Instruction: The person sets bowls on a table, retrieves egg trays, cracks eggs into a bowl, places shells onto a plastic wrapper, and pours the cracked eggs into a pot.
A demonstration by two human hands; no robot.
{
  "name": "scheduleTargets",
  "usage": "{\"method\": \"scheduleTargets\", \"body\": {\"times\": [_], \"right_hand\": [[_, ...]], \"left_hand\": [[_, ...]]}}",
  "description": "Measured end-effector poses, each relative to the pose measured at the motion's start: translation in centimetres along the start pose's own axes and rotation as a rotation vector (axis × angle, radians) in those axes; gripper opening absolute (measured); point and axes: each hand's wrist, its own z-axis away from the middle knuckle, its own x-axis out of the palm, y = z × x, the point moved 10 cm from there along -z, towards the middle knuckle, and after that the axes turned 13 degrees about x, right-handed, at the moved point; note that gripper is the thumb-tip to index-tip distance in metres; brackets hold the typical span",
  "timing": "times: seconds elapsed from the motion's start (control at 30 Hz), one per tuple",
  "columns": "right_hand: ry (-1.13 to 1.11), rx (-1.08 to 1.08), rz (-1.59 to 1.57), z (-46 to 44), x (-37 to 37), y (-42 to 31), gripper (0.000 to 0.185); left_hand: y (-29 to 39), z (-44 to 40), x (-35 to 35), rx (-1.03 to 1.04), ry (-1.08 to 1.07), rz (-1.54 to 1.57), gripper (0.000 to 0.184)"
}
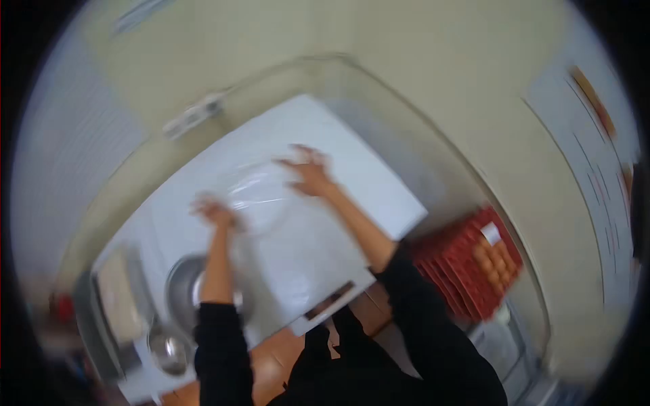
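On the white table lies a clear, shiny, round plastic-like thing [261, 196], and its exact kind is too blurred to make out. My right hand [310, 174] is over its far right edge with the fingers spread. At its left side is my left hand [215, 211], smeared by motion, its fingers apart and nothing visible in them. Whether either hand touches the clear thing cannot be told. A metal bowl [181, 287] stands near my left forearm, which partly covers it.
A smaller metal bowl [168, 350] and a grey bin with pale contents [116, 298] stand at the left. Red egg trays [447, 260] holding brown eggs [494, 262] are stacked at the right. The white table [379, 196] sits in a wall corner, below a socket strip [195, 116].
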Motion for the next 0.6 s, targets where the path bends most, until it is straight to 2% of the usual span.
{"method": "scheduleTargets", "body": {"times": [0.03,0.07,0.13,0.17,0.2,0.23,0.27,0.33,0.37,0.4,0.47,0.53,0.57,0.6], "right_hand": [[0.076,-0.018,-0.077,1.6,-2.6,-1.2,0.062],[0.099,0.022,-0.134,3.8,-6.0,-2.1,0.05],[0.113,0.001,-0.228,10.5,-14.0,-2.7,0.034],[0.149,0.094,-0.268,15.4,-19.4,2.2,0.031],[0.163,0.158,-0.318,20.0,-23.0,5.8,0.028],[0.299,0.295,-0.211,23.7,-26.5,10.2,0.027],[0.313,0.429,-0.316,27.2,-28.6,15.7,0.028],[0.557,0.777,-0.294,37.3,-33.7,22.9,0.024],[0.594,1.082,-0.169,43.0,-35.2,27.0,0.022],[0.647,1.031,0.051,47.1,-37.1,28.6,0.021],[0.575,1.378,0.19,56.7,-36.5,33.7,0.023],[0.47,1.499,0.165,62.3,-34.0,36.1,0.029],[0.473,1.508,0.163,63.4,-32.4,36.8,0.029],[0.516,1.529,0.045,64.8,-30.5,37.8,0.03]], "left_hand": [[-1.6,-2.4,2.0,0.047,-0.067,-0.053,0.117],[-4.3,-5.5,5.5,0.011,-0.035,-0.065,0.138],[-6.7,-0.5,3.3,-0.116,-0.294,0.022,0.148],[-10.2,-0.9,7.3,-0.138,-0.32,0.108,0.148],[-11.4,-0.4,8.2,-0.141,-0.389,0.107,0.148],[-11.5,1.5,7.1,-0.139,-0.427,0.145,0.143],[-12.4,1.8,7.5,-0.118,-0.396,0.209,0.138],[-13.4,2.9,4.4,-0.002,-0.393,0.202,0.115],[-12.0,3.9,1.7,0.073,-0.423,0.175,0.107],[-11.0,3.0,0.5,0.085,-0.417,0.163,0.107],[-9.3,0.1,-4.4,0.133,-0.192,-0.186,0.082],[1.1,0.2,-10.9,0.33,-0.008,0.018,0.057],[9.0,1.3,-13.0,0.91,0.371,0.109,0.038],[18.1,7.2,-17.9,1.188,0.511,0.373,0.027]]}}
